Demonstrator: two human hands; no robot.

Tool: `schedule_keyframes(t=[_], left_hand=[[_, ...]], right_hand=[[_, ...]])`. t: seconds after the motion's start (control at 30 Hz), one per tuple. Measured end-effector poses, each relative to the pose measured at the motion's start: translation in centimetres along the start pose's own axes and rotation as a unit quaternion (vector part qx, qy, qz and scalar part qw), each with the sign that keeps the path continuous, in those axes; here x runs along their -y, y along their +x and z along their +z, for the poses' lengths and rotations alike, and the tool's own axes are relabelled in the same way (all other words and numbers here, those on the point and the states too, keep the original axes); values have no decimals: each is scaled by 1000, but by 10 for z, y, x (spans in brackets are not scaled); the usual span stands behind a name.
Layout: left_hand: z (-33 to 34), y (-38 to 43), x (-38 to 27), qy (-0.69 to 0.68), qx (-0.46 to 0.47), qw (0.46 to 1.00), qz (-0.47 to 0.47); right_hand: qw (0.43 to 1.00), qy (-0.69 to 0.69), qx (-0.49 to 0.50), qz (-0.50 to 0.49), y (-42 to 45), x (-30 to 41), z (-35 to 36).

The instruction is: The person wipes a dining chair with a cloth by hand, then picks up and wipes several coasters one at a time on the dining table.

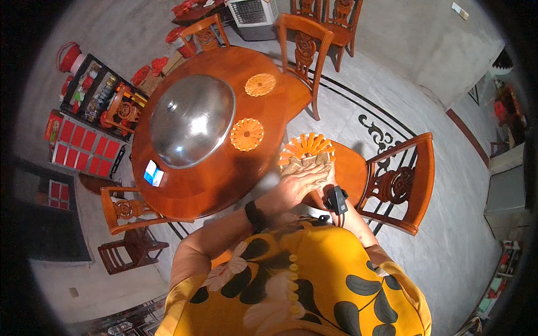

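Observation:
My left hand point(302, 180), palm down with its fingers extended, presses a crumpled tan-brown cloth point(300, 162) against a round orange slatted mat point(309, 145) with a scalloped rim. My right hand point(329, 177) supports the right edge of that mat; most of its fingers are hidden by the mat, the cloth and my left hand. Two similar mats lie on the round wooden table, one nearer point(247, 134) and one farther point(260, 85). A large domed metal cover point(193, 122) sits beside them.
At my right a carved wooden chair point(407, 185) reaches near my forearm. Another chair point(304, 54) stands at the table's far right side. A small blue-and-white packet or device point(153, 173) lies near the left edge of the wooden table point(189, 203).

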State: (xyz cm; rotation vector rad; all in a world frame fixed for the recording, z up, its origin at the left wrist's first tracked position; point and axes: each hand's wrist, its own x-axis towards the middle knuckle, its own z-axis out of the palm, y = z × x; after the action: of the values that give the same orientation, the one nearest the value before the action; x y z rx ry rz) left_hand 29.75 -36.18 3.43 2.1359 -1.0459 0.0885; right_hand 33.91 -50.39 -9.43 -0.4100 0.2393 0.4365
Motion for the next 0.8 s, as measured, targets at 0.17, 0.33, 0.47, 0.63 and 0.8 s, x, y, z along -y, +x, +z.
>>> schedule_keyframes(t=[0.17,0.33,0.47,0.63,0.8], left_hand=[[7,19,36,47,-61,993,-85],[-13,35,51,-168,-103,947,-255],[10,28,40,-171,-92,977,-92],[-5,5,4,-75,34,996,29],[-65,7,6,-201,-27,970,-132]], right_hand=[[968,206,102,96,-4,-19,10],[980,139,62,124,-1,-35,24],[958,262,27,114,0,-12,19],[967,185,160,77,-27,46,46],[970,154,176,60,-28,60,68]])
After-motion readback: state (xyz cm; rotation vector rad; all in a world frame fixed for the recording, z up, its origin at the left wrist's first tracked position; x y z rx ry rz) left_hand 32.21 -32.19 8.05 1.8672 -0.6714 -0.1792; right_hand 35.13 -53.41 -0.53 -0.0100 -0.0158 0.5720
